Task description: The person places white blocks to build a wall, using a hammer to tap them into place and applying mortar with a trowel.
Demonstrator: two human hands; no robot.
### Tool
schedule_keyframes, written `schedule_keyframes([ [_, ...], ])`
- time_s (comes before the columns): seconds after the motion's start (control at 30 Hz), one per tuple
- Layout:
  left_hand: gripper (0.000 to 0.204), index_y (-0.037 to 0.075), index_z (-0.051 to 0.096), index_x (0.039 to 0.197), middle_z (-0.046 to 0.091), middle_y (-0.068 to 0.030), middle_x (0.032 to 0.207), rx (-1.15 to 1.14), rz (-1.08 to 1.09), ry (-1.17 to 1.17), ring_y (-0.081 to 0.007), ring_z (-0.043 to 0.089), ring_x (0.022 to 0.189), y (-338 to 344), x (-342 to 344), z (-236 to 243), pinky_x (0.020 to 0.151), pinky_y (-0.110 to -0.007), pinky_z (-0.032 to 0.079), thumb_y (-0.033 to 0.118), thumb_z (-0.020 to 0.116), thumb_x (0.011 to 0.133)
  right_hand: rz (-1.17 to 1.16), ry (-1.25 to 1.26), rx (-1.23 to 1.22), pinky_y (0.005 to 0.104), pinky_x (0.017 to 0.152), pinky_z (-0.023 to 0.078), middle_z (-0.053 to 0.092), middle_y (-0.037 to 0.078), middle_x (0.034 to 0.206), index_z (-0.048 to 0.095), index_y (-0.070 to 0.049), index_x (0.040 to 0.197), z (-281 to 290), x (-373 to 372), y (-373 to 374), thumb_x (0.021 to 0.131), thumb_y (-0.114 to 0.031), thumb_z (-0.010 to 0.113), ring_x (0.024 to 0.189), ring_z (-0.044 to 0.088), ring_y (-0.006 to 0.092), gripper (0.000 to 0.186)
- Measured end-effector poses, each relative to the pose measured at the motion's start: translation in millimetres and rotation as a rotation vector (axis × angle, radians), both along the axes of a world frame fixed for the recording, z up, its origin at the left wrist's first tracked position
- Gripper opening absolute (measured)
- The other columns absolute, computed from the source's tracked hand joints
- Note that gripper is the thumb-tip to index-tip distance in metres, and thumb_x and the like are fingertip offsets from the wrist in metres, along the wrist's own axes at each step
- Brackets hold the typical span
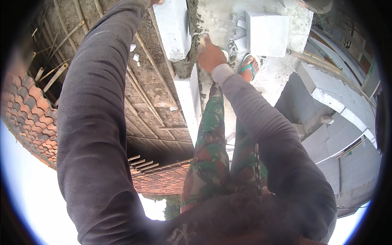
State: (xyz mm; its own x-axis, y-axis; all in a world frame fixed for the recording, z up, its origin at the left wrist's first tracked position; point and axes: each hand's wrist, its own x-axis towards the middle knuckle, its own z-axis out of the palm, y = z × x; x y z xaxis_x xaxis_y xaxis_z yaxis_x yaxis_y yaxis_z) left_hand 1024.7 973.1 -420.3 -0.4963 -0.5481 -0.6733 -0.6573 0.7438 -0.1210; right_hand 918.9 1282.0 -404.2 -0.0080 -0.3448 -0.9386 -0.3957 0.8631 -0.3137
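Observation:
A long white concrete block (171, 30) lies on the wall, with grey mortar (185, 67) under its near end. My left hand (157, 2) is at the top edge of the view beside that block; most of it is cut off and its fingers do not show. My right hand (211, 55) is closed just right of the wall, above the floor. A small tan end shows at its top, but what it belongs to is unclear. Another white block (190, 100) continues the wall closer to me. Wet-looking mortar (194, 24) runs along the block's right side.
A large white block (267, 34) stands on the concrete floor (220, 20), near broken pieces (241, 43) and my sandalled foot (248, 69). Left of the wall are bamboo poles (149, 102) and tiled roofs (34, 118) lower down. On the right, a block wall (339, 102) borders a drop.

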Motion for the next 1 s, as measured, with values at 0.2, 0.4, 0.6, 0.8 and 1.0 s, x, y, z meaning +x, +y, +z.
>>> schedule_keyframes([
  [0.2,0.097,0.002,0.04,0.153,0.036,-0.0192,0.162,-0.041,0.053,-0.009,-0.0336,0.027,0.154,10.4,-18.3,14.0,0.127,-0.047,0.024,0.044,0.084,0.078,0.257,0.149,-0.103,0.0488,0.109,0.045,0.067,0.029,0.122,0.034,-0.006,0.157,-40.4,40.6,97.4,0.1,-0.035,0.049,0.124,0.06,0.0407,0.066],
  [0.4,0.096,0.005,0.039,0.154,0.035,-0.0164,0.164,-0.06,0.04,-0.045,-0.0327,0.026,0.155,-0.7,12.8,-3.7,0.126,-0.05,0.025,0.046,0.082,0.08,0.01,0.189,-0.144,0.044,0.099,0.051,0.071,0.025,0.109,0.044,0.003,0.143,-22.3,10.1,136.1,0.096,-0.041,0.058,0.103,0.069,0.04,0.066],
  [0.6,0.09,0.003,0.042,0.152,0.041,-0.0167,0.16,-0.075,-0.01,-0.048,-0.033,0.031,0.152,5.7,1.5,2.6,0.126,-0.05,0.025,0.048,0.078,0.082,-0.216,0.357,0.015,0.0502,0.096,0.052,0.067,0.028,0.115,0.046,0.0,0.133,-51.1,-24.3,84.5,0.094,-0.037,0.065,0.112,0.066,0.0436,0.057],
  [0.8,0.082,0.002,0.049,0.146,0.051,-0.018,0.152,-0.049,-0.058,-0.107,-0.0328,0.041,0.146,12.0,-26.2,21.8,0.123,-0.05,0.028,0.047,0.077,0.083,-0.329,0.531,-0.103,0.0505,0.099,0.05,0.063,0.028,0.128,0.048,-0.003,0.133,-148.4,-7.2,59.0,0.097,-0.032,0.06,0.117,0.064,0.0436,0.048],
  [1.0,0.08,0.001,0.051,0.142,0.053,-0.0201,0.148,-0.034,-0.011,-0.084,-0.0337,0.042,0.145,3.0,-13.1,19.2,0.123,-0.051,0.027,0.045,0.079,0.081,-0.282,0.248,-0.048,0.0501,0.102,0.049,0.064,0.029,0.127,0.046,-0.005,0.141,-150.8,45.2,62.4,0.096,-0.03,0.058,0.12,0.062,0.045,0.053],
])
